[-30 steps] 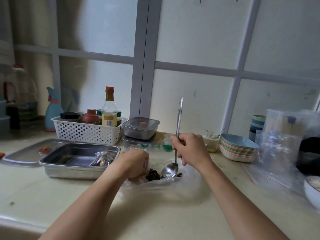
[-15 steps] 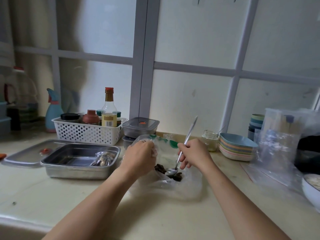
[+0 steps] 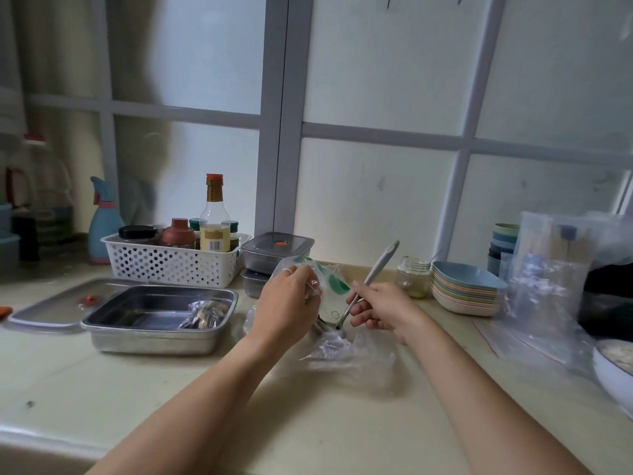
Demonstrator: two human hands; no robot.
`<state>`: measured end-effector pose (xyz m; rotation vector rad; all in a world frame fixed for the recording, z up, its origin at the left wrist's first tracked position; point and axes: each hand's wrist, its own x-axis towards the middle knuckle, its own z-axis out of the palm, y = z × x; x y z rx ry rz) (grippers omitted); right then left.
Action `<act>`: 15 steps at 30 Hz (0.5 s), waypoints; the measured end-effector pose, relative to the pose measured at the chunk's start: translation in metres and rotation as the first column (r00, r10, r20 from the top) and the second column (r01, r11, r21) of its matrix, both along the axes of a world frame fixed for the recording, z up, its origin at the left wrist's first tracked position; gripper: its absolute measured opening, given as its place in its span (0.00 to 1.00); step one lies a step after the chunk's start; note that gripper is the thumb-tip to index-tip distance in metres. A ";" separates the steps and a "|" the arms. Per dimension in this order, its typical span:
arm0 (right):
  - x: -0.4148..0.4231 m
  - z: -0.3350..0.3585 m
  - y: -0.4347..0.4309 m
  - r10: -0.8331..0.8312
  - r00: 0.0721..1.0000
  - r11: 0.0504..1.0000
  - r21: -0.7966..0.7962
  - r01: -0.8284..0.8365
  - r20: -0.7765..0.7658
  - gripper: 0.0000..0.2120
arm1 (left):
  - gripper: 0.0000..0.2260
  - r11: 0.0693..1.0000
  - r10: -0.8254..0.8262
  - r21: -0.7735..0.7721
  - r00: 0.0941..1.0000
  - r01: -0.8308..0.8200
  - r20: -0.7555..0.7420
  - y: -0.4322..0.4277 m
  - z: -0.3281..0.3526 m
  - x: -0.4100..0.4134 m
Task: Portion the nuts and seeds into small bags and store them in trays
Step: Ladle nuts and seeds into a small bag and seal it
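Note:
My left hand [image 3: 287,303] pinches the rim of a small clear bag with green print [image 3: 330,289] and holds it raised above the counter. My right hand [image 3: 380,308] grips a long metal spoon [image 3: 371,279], handle tilted up to the right, bowl dipping at the small bag's mouth. Under both hands lies a larger crumpled clear bag [image 3: 346,351]; its dark seeds are mostly hidden. A steel tray [image 3: 154,332] to the left holds one filled small bag [image 3: 203,313].
The tray's lid [image 3: 48,308] lies at far left. Behind stand a white basket of bottles [image 3: 168,260], stacked lidded containers [image 3: 274,250], a glass jar [image 3: 412,275], stacked bowls [image 3: 462,289] and clear bags [image 3: 548,279]. A white bowl [image 3: 613,371] sits at the right edge.
My left hand lifted the small bag up from the counter. The spoon tilted from upright to slanting right, and its bowl rose from the seed pile to the small bag's mouth.

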<state>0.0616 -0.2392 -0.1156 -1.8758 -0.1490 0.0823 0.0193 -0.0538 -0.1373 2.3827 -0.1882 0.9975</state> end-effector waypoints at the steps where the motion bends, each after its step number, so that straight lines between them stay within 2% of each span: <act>1: 0.001 0.000 0.000 0.009 1.000 1.000 0.014 -0.009 -0.008 0.19 | 0.02 1.000 0.000 -0.009 1.000 0.000 -0.002 0.000 -0.001 0.001; 15: 0.009 -0.001 -0.006 -0.036 0.991 0.994 0.102 0.049 -0.126 0.18 | 0.04 0.998 0.024 -0.063 0.999 -0.026 -0.038 0.000 -0.008 0.008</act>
